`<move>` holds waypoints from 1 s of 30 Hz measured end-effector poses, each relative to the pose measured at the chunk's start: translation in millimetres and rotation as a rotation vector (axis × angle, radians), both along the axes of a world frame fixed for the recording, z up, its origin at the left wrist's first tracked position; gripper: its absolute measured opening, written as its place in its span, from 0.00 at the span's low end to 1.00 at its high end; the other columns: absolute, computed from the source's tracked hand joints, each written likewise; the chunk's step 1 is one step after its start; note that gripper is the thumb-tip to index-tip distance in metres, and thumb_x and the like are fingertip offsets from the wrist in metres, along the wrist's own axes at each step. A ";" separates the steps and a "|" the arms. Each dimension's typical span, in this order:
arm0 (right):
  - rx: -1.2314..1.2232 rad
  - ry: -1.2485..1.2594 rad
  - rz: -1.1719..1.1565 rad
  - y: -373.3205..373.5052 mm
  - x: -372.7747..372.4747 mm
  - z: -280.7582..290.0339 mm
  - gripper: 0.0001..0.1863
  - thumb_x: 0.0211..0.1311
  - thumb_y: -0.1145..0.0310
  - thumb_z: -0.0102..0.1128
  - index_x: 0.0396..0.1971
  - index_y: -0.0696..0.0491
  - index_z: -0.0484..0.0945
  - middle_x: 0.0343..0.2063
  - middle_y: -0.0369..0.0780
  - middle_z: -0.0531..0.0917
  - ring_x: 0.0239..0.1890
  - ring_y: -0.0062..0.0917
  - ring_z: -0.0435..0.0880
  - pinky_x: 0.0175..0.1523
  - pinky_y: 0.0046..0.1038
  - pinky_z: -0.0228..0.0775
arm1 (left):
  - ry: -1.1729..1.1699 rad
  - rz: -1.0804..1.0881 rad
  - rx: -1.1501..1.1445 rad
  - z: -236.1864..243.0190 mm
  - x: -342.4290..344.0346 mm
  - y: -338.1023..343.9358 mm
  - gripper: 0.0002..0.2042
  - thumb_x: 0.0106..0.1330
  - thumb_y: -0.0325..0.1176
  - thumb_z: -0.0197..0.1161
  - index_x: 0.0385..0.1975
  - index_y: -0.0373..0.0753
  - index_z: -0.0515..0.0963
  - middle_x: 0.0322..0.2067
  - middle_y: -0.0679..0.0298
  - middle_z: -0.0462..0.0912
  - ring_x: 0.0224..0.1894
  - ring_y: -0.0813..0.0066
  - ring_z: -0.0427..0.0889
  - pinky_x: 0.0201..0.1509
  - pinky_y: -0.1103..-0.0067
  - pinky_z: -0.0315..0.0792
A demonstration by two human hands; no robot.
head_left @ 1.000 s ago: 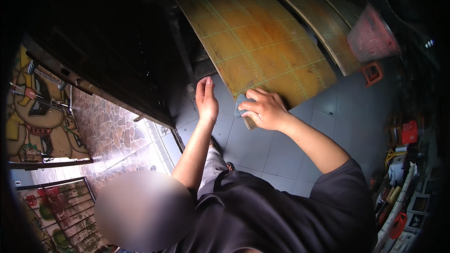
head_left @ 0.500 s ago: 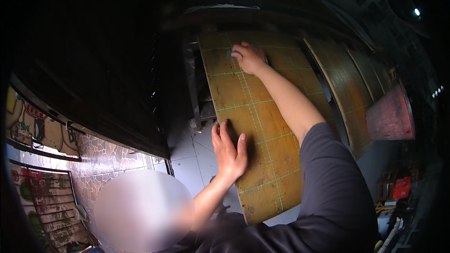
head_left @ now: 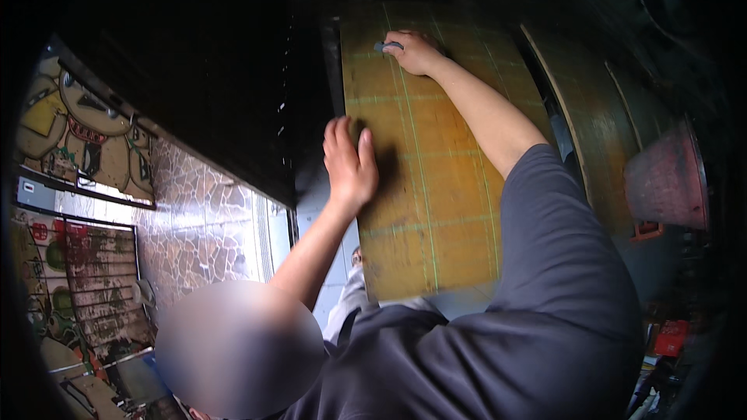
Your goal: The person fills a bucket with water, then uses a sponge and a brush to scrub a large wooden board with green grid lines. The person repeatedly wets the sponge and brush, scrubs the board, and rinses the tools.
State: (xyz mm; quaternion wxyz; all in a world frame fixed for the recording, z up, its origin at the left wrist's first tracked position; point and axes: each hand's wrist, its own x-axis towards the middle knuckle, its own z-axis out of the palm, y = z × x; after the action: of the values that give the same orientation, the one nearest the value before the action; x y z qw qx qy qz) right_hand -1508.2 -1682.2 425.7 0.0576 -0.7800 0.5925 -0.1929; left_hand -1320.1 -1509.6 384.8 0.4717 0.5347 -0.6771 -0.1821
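A long yellow-brown board [head_left: 459, 187], marked with green lines running lengthwise and across, lies before me. My right hand [head_left: 416, 52] reaches to its far part, fingers closed around a small dark-grey flat piece [head_left: 387, 47]. The kind of that piece cannot be told; its tip pokes out left of the fingers, close to the board's surface. My left hand [head_left: 350, 167] is open at the board's left edge, fingers apart and pointing away from me. Nothing is in it, and whether it touches the board is unclear.
More boards [head_left: 595, 109] lie to the right past a dark gap. A red bucket [head_left: 665, 179] stands beyond them. At left, a dark panel [head_left: 194, 85] rises beside the stone-patterned floor [head_left: 206, 202]. Painted cut-outs [head_left: 89, 128] stand at far left.
The view has shifted, so the board and both hands sit higher in the picture. My right hand keeps hold of the grey piece; my left hand stays open beside the board's edge.
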 end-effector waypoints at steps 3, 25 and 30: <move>0.001 -0.019 0.149 102.6 14.7 2.4 0.09 0.54 0.59 0.53 0.33 0.45 0.73 0.36 0.35 0.77 0.40 0.34 0.75 0.42 0.34 0.67 | 0.088 0.100 -0.211 -1.2 12.4 3.4 0.18 0.63 0.39 0.48 0.46 0.32 0.64 0.47 0.48 0.65 0.48 0.50 0.67 0.50 0.68 0.62; -0.117 0.084 0.283 252.3 -34.4 5.4 0.09 0.50 0.61 0.59 0.33 0.43 0.76 0.28 0.34 0.72 0.34 0.26 0.75 0.36 0.29 0.67 | -0.356 0.123 0.350 8.7 6.6 105.0 0.32 0.61 0.53 0.45 0.54 0.30 0.54 0.50 0.45 0.63 0.50 0.48 0.66 0.50 0.63 0.64; -0.035 0.170 0.092 145.2 -36.4 8.5 0.12 0.59 0.56 0.45 0.40 0.40 0.72 0.36 0.36 0.74 0.40 0.31 0.75 0.43 0.35 0.67 | -0.398 0.105 0.339 20.6 2.6 107.7 0.34 0.61 0.50 0.47 0.55 0.23 0.50 0.51 0.40 0.60 0.51 0.46 0.65 0.52 0.64 0.62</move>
State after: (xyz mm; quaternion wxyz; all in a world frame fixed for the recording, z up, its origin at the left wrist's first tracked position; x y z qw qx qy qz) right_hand -1544.6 -1537.0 434.2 0.0023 -0.8209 0.5554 -0.1333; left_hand -1317.5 -1401.9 405.4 0.2420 0.6658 -0.6875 -0.1594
